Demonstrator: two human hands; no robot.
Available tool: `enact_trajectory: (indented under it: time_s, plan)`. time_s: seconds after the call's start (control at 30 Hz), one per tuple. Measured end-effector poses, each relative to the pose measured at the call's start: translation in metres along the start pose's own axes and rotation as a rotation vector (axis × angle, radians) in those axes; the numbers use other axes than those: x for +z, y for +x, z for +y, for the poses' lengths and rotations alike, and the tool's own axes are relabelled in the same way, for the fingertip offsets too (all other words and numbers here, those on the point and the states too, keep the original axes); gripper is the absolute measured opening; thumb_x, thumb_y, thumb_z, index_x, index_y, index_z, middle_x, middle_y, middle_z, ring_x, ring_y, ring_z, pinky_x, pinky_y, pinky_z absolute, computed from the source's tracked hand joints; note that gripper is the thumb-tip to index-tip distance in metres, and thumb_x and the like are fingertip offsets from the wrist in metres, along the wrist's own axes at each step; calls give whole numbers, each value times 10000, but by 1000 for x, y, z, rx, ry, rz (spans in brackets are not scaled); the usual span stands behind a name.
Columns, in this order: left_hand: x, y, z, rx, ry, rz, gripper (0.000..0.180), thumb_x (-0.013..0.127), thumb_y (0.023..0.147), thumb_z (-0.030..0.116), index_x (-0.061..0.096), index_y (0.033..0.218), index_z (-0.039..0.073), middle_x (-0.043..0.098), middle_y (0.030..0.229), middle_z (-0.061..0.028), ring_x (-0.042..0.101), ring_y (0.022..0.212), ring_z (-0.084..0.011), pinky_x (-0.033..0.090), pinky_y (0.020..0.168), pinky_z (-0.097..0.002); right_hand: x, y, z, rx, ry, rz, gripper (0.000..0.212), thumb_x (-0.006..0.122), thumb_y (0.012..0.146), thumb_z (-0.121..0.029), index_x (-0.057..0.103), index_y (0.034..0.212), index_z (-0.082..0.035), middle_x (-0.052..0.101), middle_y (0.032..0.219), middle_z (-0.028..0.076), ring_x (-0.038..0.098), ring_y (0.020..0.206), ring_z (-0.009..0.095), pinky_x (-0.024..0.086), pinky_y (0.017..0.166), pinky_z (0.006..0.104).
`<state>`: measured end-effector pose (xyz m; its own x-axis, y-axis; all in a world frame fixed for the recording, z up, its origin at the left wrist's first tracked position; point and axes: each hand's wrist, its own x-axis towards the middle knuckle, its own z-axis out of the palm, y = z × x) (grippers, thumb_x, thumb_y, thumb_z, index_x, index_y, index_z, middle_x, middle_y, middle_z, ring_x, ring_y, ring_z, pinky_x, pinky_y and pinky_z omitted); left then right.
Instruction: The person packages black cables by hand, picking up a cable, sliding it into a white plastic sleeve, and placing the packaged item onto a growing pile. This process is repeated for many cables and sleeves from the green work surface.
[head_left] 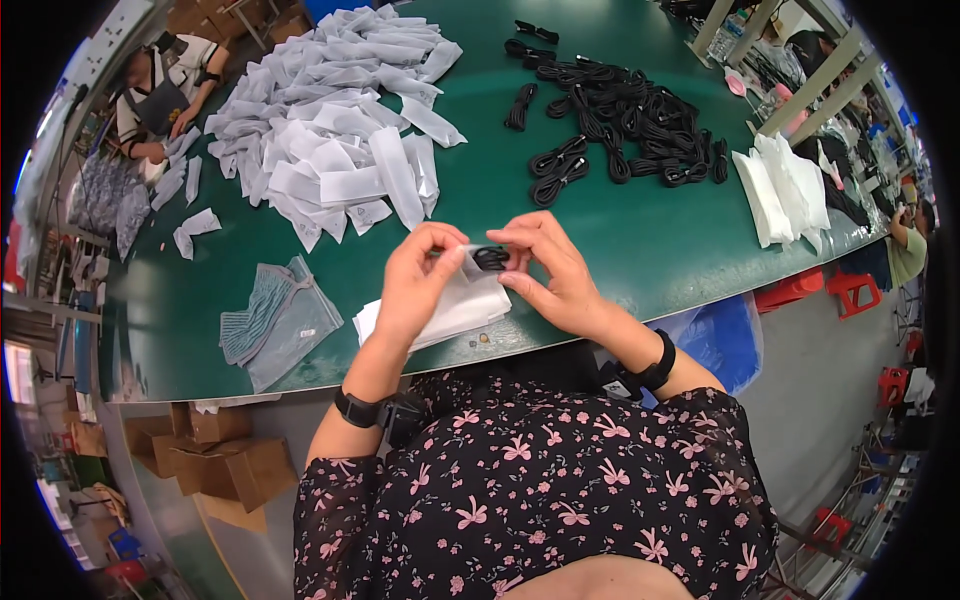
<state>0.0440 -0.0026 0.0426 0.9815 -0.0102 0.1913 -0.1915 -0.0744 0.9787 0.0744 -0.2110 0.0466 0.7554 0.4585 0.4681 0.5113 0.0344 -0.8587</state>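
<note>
My left hand [415, 278] pinches the edge of a white plastic bag [470, 268] near the table's front edge. In my right hand [552, 272], thumb and fingers grip a coiled black cable [490, 259] at the bag's mouth; part of the coil seems to lie inside the bag. Below my hands lies a stack of flat white bags [450, 325]. Beyond them, to the right, spreads a pile of coiled black cables [640, 120]. A large heap of white bags [330, 120], many looking filled, covers the far left of the table.
A clear bag with striped cloth [275, 315] lies left on the green table [480, 120]. White packages [775, 190] sit at the right edge, above a blue bin [715, 345]. Cardboard boxes [230, 465] stand on the floor at left. Another person [165, 95] works at far left.
</note>
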Motion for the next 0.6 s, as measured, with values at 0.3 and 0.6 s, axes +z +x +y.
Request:
enact_trajectory:
  time_s: [0.3, 0.6]
  plan:
    - [-53, 56, 21, -24, -307, 91, 120, 604, 952, 145, 608, 993, 32, 614, 948, -14, 531, 704, -79, 418, 621, -232, -19, 47, 2, -101, -366, -140, 455, 684, 861, -61, 572, 1298, -111, 529, 983, 108, 580, 755, 184, 503, 670, 291]
    - [-34, 8, 10, 154, 664, 81, 187, 700, 838, 98, 624, 991, 22, 630, 991, -77, 605, 761, -186, 485, 682, -299, -65, 35, 80, 337, -1171, -170, 305, 653, 899, -194, 568, 1182, -122, 566, 922, 191, 616, 740, 399, 525, 671, 463]
